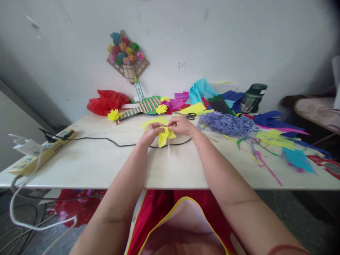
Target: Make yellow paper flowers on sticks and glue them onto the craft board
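A yellow paper flower [165,135] is held up over the middle of the table between my two hands. My left hand [153,132] pinches its petals from the left side. From the right, the fingertips of my right hand [180,125] are closed at the top of the same flower. A thin pale strip hangs below the flower; I cannot tell what it is. Behind my hands lies a sheet of yellow paper [148,122], partly covered by them. Black-handled scissors [190,116] rest just beyond my right hand.
A green decorated lute shape [150,105] with yellow flowers lies at the back. On the right are purple string [228,124], coloured paper scraps [299,158] and a dark bottle [253,98]. A power strip [42,152] sits left, its black cable [114,142] crossing the table.
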Tool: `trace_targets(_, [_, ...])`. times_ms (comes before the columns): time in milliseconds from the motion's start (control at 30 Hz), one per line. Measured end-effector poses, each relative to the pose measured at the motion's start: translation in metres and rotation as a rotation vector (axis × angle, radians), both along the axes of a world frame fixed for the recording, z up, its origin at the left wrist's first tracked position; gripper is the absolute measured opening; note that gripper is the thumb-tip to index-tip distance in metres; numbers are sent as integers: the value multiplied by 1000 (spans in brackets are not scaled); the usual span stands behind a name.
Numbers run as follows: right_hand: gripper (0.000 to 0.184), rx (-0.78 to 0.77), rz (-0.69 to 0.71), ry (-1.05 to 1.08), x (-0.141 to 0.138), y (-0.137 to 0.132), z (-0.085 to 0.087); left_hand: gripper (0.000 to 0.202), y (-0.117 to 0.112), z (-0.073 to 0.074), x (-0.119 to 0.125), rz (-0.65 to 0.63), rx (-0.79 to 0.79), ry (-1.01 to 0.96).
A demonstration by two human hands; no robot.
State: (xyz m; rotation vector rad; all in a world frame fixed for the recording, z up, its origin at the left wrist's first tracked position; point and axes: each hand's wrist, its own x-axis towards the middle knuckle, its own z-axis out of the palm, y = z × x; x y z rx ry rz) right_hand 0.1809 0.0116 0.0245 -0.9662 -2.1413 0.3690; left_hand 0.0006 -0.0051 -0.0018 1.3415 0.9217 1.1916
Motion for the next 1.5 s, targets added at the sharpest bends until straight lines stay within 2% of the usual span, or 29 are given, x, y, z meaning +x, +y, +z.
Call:
trace_targets(133, [17,-8,-30,31,0,3,-2,29,0,-1,0,13,2,-7])
trace_targets(300, [20,-75,-174,169,0,12,-9,32,2,-2,-1,97,35,-64])
trace_targets(400, [18,-210,-220,283,0,13,-11,37,5,-3,-2,122,60,-100])
trace_targets(600, [12,-590,-105,449,-4,-2,0,39,5,-5,-2,91,69,-110])
trace_targets(733, [3,-704,-122,497,-9,-8,3,40,3,-4,0,67,42,-92])
trace_targets(867, [7,-718,-138,546,-10,-6,0,34,5,-6,1,29,36,-135])
trace_targets(1000, [9,-666,-184,576,-9,-3,-1,29,9,-7,1,23,28,-238])
trace_targets(1300, [10,-513,-256,537,-8,-2,2,43,10,-2,-6,-125,-79,-289])
trace_targets(1500, [7,-469,-217,527,-6,3,-4,47,10,-2,-12,-240,-128,-246])
